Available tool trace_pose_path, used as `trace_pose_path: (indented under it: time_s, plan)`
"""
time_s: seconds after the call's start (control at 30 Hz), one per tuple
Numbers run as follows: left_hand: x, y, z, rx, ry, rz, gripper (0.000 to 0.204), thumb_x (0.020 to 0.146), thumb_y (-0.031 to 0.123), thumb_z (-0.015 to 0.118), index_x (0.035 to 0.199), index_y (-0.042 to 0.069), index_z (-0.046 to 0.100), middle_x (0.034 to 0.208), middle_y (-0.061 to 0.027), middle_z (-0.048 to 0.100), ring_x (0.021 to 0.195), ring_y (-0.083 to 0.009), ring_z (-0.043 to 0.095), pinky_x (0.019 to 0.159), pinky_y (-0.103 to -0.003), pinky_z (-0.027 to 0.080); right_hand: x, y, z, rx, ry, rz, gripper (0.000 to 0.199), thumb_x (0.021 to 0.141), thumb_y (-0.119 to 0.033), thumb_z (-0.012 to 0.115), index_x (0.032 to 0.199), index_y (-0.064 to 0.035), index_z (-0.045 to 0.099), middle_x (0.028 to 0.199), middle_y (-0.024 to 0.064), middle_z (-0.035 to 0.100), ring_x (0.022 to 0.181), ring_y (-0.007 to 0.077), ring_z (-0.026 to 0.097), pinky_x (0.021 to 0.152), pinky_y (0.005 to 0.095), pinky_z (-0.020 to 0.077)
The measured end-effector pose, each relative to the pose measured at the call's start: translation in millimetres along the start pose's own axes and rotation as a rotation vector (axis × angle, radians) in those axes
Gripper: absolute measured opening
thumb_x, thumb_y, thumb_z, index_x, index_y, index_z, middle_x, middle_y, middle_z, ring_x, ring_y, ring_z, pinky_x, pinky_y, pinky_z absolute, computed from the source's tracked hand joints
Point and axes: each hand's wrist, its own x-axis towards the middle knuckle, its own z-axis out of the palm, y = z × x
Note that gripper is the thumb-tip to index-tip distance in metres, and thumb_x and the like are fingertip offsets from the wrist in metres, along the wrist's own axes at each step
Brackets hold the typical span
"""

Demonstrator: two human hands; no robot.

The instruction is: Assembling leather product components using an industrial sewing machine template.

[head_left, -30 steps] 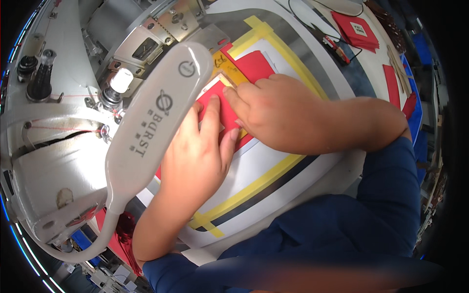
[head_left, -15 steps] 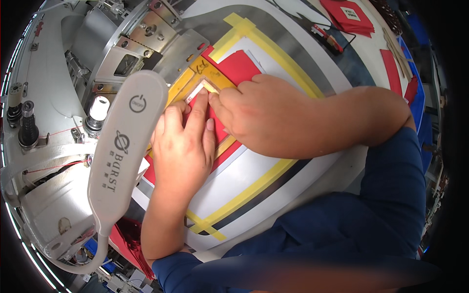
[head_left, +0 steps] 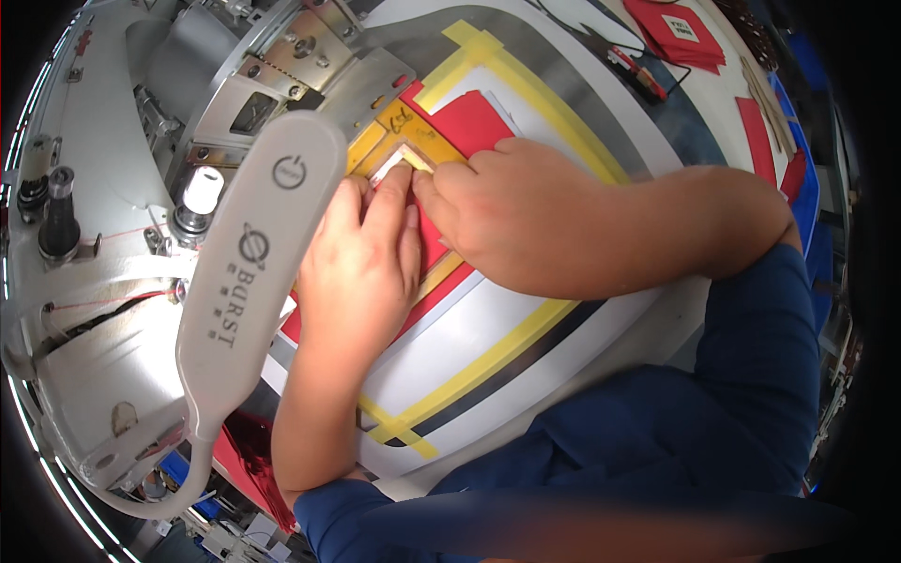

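A yellow frame-like template [head_left: 393, 126] lies over red fabric [head_left: 466, 120] on the work surface. Inside its corner is a narrow white strip [head_left: 389, 163], bent at an angle beside the frame's edge. My left hand [head_left: 361, 258] rests palm down on the template and fabric, fingers stretched forward, the index fingertip pressing on the strip. From the right, my right hand [head_left: 507, 211] meets it, fingers curled and closed at the strip's other side. Whatever those fingertips pinch is hidden. Both hands cover much of the fabric within the frame.
A grey-white lamp [head_left: 258, 253] on a bent neck stands left of my left hand. Behind it is a sewing machine [head_left: 103, 281] with metal clamp plates [head_left: 361, 84]. Yellow tape [head_left: 488, 371] borders the sheet. Red pieces [head_left: 676, 33] and a small red-handled tool [head_left: 638, 75] lie far right.
The whole view has shifted slightly, moving the machine and template rightward in the picture. Both hands stay at the same corner, with their fingertips still close together.
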Motion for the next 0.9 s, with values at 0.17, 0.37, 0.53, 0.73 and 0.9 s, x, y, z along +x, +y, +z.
trace_pose_path:
  time_s: [0.17,0.37,0.53,0.73,0.9]
  plan:
    - [-18,7,-4,-0.002,0.024,0.029,0.040,0.089,0.014,0.078,0.126,-0.001,0.073,0.116,-0.0159,0.067,0.106,-0.0343,0.068,0.095,-0.045,0.053,-1,0,-4,0.042,-0.009,0.006,0.047,0.093,-0.018,0.068,0.129,0.0127,0.066,0.091,0.0130,0.069,0.073,0.0243,0.066,0.065,0.0361,0.0522]
    - [-27,14,-5,0.102,-0.048,-0.037,0.052,0.095,0.023,0.074,0.141,0.001,0.064,0.134,-0.0168,0.064,0.115,-0.0345,0.062,0.100,-0.046,0.046,8,-4,-5,0.071,0.042,0.100,0.016,0.086,-0.010,0.069,0.096,0.0024,0.072,0.095,0.0144,0.066,0.073,0.0229,0.068,0.058,0.0342,0.0553]
    - [-46,21,-22,0.083,-0.169,-0.025,0.063,0.092,0.030,0.078,0.145,0.001,0.061,0.141,-0.0215,0.060,0.125,-0.0368,0.061,0.105,-0.048,0.045,8,-4,-2,-0.053,0.020,0.036,0.024,0.088,-0.012,0.070,0.104,0.0045,0.072,0.097,0.0136,0.067,0.070,0.0208,0.066,0.056,0.0330,0.0545]
    - [-88,19,-29,0.079,-0.202,-0.132,0.076,0.088,0.041,0.083,0.149,0.002,0.059,0.147,-0.0279,0.056,0.133,-0.0438,0.056,0.108,-0.052,0.045,10,-6,-1,-0.078,0.118,0.041,0.042,0.099,-0.023,0.069,0.127,0.0078,0.068,0.092,0.0115,0.068,0.066,0.0210,0.066,0.056,0.0342,0.0540]
    - [-92,8,-29,0.130,-0.153,-0.090,0.083,0.084,0.046,0.085,0.149,0.002,0.060,0.145,-0.0291,0.057,0.133,-0.0449,0.056,0.107,-0.052,0.044,11,-8,0,-0.020,0.074,0.116,0.048,0.101,-0.026,0.069,0.135,0.0064,0.066,0.087,0.0099,0.068,0.062,0.0234,0.067,0.057,0.0366,0.0547]
